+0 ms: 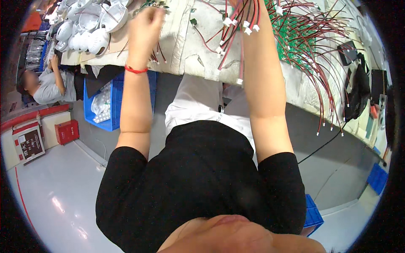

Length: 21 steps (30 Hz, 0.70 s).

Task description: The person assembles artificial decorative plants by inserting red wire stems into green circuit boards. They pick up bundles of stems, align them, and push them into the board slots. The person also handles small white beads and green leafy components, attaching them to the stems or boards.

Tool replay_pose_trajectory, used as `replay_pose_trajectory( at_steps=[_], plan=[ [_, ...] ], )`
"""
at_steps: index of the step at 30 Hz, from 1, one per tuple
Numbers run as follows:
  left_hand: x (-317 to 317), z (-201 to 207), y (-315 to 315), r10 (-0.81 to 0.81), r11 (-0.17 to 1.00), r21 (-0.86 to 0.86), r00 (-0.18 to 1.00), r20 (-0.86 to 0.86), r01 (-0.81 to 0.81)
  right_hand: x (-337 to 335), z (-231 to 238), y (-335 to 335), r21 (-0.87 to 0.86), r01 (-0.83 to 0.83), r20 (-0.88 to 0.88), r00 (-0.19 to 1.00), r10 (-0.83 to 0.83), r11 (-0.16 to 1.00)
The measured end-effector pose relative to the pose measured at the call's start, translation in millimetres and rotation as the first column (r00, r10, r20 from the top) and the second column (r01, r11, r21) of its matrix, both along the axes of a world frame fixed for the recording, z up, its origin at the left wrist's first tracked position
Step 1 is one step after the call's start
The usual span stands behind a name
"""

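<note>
My left hand (pixel 147 22), a red cord round its wrist, is over the left part of the bench, its fingers curled and slightly blurred. Whatever they hold, if anything, is hidden. Just beyond it lie small green circuit boards (pixel 157 4), with a few thin wires near the wrist. My right forearm (pixel 263 71) reaches to the top edge, where the hand is cut off and its fingers do not show. Red and black wires with white connectors (pixel 248 28) hang across and beside that forearm; where they are held is out of sight.
White rounded plastic housings (pixel 99 40) are piled at the far left. Green circuit boards (pixel 291 36) with many red-black wires lie right of my forearm, some wires drooping over the bench edge (pixel 308 101). A blue bin (pixel 114 105) stands below; another person (pixel 50 82) sits at left.
</note>
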State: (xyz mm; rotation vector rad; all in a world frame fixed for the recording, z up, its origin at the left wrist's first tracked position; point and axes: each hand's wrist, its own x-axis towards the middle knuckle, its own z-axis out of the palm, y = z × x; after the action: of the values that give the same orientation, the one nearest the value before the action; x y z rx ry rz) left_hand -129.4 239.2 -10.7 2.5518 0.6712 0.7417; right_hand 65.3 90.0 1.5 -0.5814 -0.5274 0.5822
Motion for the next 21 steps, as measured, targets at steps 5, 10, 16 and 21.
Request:
replay_pose_trajectory(
  at_steps=[5, 10, 16, 21],
  plan=[
    [15, -22, -62, 0.077, 0.991, 0.121, 0.978, -0.193, -0.054, -2, -7, 14, 0.067, -0.126, 0.112, 0.987, 0.118, 0.990],
    [32, -10, -56, -0.169, 0.980, -0.116, 0.982, -0.080, 0.159, 30, -16, 9, 0.001, -0.128, 0.138, 0.982, 0.126, 0.992],
    [51, -5, -38, -0.535, 0.843, 0.084, 0.845, 0.024, 0.531, 5, -28, 8, 0.258, -0.126, 0.319, 0.947, 0.038, 0.958],
    [87, -29, -42, -0.666, 0.744, 0.011, 0.742, -0.074, 0.668, -5, -15, -8, 0.208, -0.107, 0.304, 0.952, 0.039, 0.972]
  ],
)
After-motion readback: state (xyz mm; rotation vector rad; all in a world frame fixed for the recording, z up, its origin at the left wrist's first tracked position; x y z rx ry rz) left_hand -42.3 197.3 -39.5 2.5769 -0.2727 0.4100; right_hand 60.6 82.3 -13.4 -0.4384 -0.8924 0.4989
